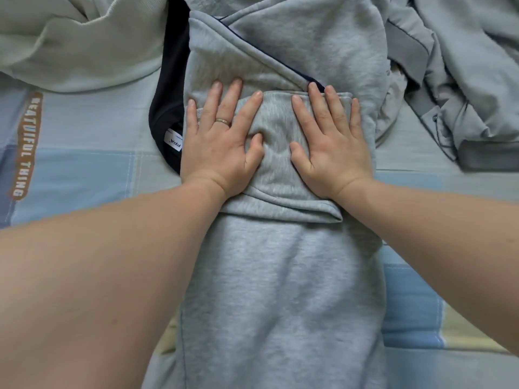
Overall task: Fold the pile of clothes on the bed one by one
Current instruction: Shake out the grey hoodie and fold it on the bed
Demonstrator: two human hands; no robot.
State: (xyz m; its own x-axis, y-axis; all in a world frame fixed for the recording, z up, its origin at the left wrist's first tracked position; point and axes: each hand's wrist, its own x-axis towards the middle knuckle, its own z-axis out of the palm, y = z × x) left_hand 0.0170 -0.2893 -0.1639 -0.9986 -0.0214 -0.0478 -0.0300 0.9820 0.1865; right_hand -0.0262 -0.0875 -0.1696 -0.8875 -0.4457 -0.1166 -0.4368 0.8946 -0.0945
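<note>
Bare forearms (pixel 112 276) lowest in view, reaching in from both bottom corners. Palms down on grey fleece garment (pixel 280 276), laid lengthwise along middle of bed, running from near edge of view to far edge. Left hand (pixel 222 144) and right hand (pixel 331 144) side by side, near but apart, fingers straight and spread, pressing flat on folded-over band (pixel 276 136) of same garment across its middle; nothing gripped. Ring (pixel 222 121) on left hand. Dark trim (pixel 306 77) along diagonal fold just beyond fingertips, possibly a lining edge, hard to tell. Black garment (pixel 168 108) tucked under grey one's left edge, white label (pixel 174 143) showing. Pale green garment (pixel 78 46) rumpled at far left; grey-blue garment (pixel 463 80) bunched at far right. Blue-checked bedsheet (pixel 84 169) beneath all, brown lettered strip (pixel 28 144) at left.
</note>
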